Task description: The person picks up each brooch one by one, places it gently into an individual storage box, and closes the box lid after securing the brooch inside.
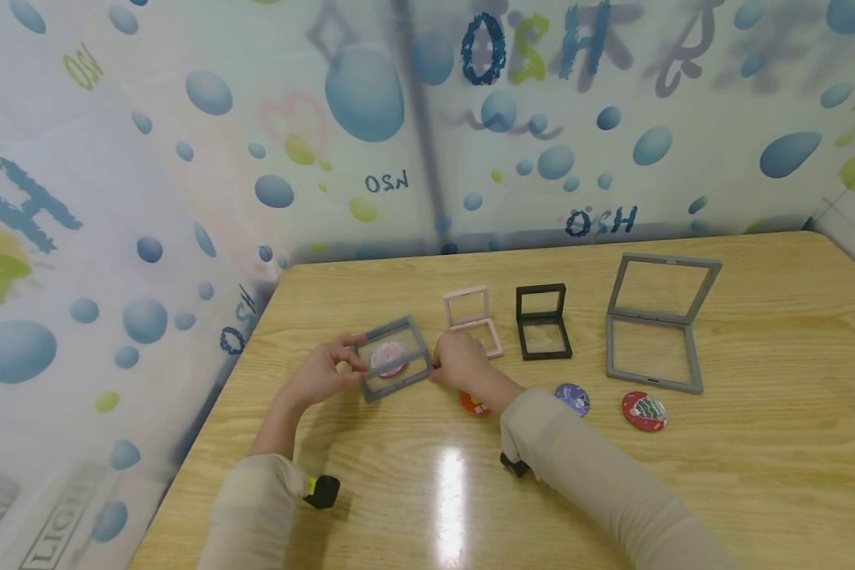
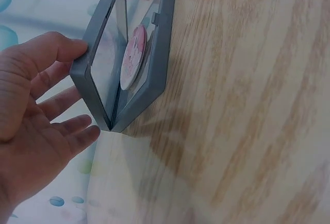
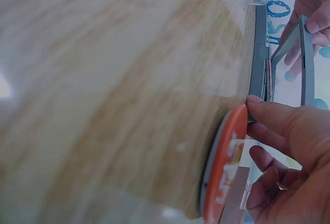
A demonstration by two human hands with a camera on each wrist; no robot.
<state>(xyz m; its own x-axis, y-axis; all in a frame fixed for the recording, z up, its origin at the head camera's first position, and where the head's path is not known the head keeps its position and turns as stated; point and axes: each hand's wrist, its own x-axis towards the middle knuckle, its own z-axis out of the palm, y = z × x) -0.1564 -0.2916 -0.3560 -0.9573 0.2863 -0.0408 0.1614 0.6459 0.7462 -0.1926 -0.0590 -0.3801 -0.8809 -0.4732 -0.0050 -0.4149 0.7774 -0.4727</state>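
Gray display frame (image 1: 399,385): it is lying on the counter (image 1: 385,475) between the two grips, and its clear-windowed lid is standing partly open.
Left grip (image 1: 321,374): it is pinching the outer edge of this lid, with fingers reaching behind it.
Right grip (image 1: 463,360): it is pinching the lower half at the near right corner, with thumb and forefinger.
Pink round badge (image 1: 386,352): it is resting inside the frame, to the right of the left grip.
Orange badge (image 1: 474,405): it is lying just beside the right grip, partly hidden.
Pink frame (image 1: 470,322): it is standing open just behind the right grip.
Black frame (image 1: 540,317), larger gray frame (image 1: 650,317), purple badge (image 1: 573,399), red badge (image 1: 644,412): they are occupying places to the right of the right grip.
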